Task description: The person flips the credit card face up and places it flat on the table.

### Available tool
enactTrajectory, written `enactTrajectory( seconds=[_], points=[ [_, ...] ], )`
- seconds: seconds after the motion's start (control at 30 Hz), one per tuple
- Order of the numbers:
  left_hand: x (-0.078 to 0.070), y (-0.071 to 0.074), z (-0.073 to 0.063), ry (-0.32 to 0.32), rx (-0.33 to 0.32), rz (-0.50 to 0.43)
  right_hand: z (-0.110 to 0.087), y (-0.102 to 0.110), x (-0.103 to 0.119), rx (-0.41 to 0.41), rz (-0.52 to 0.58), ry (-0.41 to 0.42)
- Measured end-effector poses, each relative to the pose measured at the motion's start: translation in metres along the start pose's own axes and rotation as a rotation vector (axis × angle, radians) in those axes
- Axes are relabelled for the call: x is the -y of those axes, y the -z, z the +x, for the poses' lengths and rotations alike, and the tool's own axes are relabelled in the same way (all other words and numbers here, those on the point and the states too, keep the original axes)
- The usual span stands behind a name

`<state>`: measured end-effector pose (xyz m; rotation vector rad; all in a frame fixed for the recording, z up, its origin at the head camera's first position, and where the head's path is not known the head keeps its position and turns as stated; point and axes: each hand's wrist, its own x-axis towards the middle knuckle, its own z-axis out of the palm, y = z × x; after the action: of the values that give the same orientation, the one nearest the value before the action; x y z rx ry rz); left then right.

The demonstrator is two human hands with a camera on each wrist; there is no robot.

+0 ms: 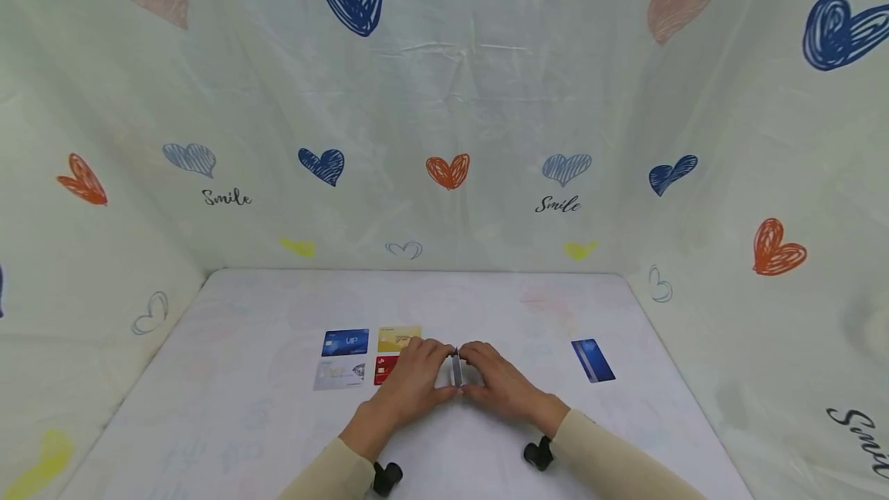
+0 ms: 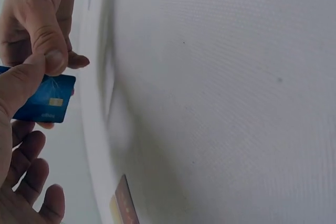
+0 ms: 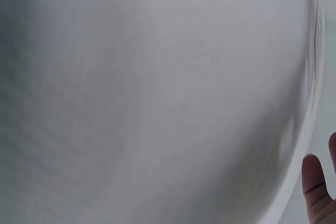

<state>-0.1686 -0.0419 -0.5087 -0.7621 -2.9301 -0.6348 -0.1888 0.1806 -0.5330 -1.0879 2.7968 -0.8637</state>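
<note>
Close together over the middle of the table, my left hand (image 1: 414, 380) and right hand (image 1: 501, 383) pinch a bank card (image 1: 456, 369), seen nearly edge-on in the head view. In the left wrist view this card (image 2: 46, 100) shows a blue face with a gold chip. The left thumb (image 2: 20, 85) lies on its face, and the right hand (image 2: 39, 19) grips its upper edge with thumb and fingers. Whether more cards lie behind it, I cannot tell. In the right wrist view only some fingers (image 3: 315, 187) show at the lower right corner.
Left of the hands lie a blue VIP card (image 1: 345, 342), a silver card (image 1: 339, 375), a yellow card (image 1: 398, 338) and a red card (image 1: 383, 369), partly covered by the left hand. Another blue card (image 1: 593, 361) lies right. A heart-printed curtain (image 1: 444, 99) surrounds the white table (image 1: 243, 423).
</note>
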Motion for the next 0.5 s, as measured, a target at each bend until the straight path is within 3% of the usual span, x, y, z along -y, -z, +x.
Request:
enactTrajectory(
  seconds=[0.2,0.37,0.5],
  points=[
    [-0.001,0.001,-0.002,0.011,-0.025,-0.050,-0.001,0.002,0.003,-0.014,-0.003,-0.031],
    [-0.004,-0.003,-0.001,0.078,-0.047,0.010,-0.002,0.008,0.004,-0.057,-0.112,-0.030],
    [-0.004,-0.008,0.000,0.118,-0.065,0.101,-0.003,0.015,0.004,-0.105,-0.248,0.021]
  ],
)
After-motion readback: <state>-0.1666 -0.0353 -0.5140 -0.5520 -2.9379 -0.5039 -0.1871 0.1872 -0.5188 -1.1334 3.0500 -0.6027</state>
